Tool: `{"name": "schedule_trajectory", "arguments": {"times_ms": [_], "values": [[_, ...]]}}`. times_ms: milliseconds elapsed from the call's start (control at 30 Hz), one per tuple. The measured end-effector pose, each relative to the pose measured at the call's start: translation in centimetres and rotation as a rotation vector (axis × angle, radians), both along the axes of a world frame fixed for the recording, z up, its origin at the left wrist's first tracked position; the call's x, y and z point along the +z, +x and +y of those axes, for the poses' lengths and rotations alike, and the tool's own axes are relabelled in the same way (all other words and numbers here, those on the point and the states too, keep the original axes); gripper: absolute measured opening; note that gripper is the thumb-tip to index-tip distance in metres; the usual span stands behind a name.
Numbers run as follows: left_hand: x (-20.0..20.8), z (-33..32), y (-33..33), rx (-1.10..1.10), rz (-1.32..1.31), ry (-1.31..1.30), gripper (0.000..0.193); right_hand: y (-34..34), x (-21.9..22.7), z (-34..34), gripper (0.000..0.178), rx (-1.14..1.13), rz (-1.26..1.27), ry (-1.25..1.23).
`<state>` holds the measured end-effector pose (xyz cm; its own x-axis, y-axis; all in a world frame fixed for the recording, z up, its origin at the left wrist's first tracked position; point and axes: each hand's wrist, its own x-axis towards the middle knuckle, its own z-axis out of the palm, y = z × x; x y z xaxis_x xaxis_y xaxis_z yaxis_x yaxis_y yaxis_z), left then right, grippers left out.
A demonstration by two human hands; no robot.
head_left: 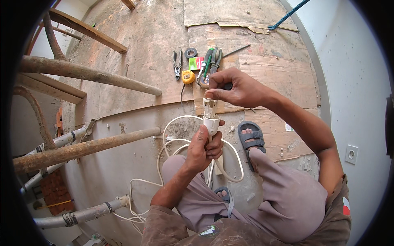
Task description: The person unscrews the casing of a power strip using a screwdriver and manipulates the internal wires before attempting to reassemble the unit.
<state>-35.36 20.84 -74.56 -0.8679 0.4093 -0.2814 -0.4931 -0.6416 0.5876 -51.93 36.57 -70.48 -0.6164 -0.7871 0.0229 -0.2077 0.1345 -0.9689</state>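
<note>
My left hand is wrapped round a white electrical connector, held upright in front of me. White inner parts of the connector stand exposed above its rounded housing. My right hand is closed in a pinch, its thumb and fingertips at the top of those parts. A dark rounded end shows in the curl of the right hand; the rest of that thing is hidden. White cable hangs in loops below and around my left hand.
Ahead on cardboard lie cutting pliers, a yellow tape measure, a black tape roll, a green pen-like tool and dark-handled pliers. Rusty poles reach in from the left. A wall with a socket stands right.
</note>
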Motion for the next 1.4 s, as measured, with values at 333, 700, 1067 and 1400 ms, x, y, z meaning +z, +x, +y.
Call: {"name": "schedule_trajectory", "arguments": {"times_ms": [333,700,1067,1400], "values": [[0.4,0.0,-0.1,0.06,-0.008,0.037,0.061,1.3,0.6,-0.8,0.033,0.058,0.046,-0.002],[0.0,-0.6,-0.1,0.072,-0.064,0.139,0.058,2.2,-0.4,-1.1,0.03,0.157,-0.044,0.098],[-1.4,-2.4,-2.6,0.164,-0.224,0.305,0.046,-0.3,-4.1,-0.5,0.029,0.031,-0.235,0.332],[-1.8,-3.2,-2.5,0.319,-0.254,0.339,0.034,1.3,-14.8,10.1,0.027,0.224,-0.38,1.072]]}}
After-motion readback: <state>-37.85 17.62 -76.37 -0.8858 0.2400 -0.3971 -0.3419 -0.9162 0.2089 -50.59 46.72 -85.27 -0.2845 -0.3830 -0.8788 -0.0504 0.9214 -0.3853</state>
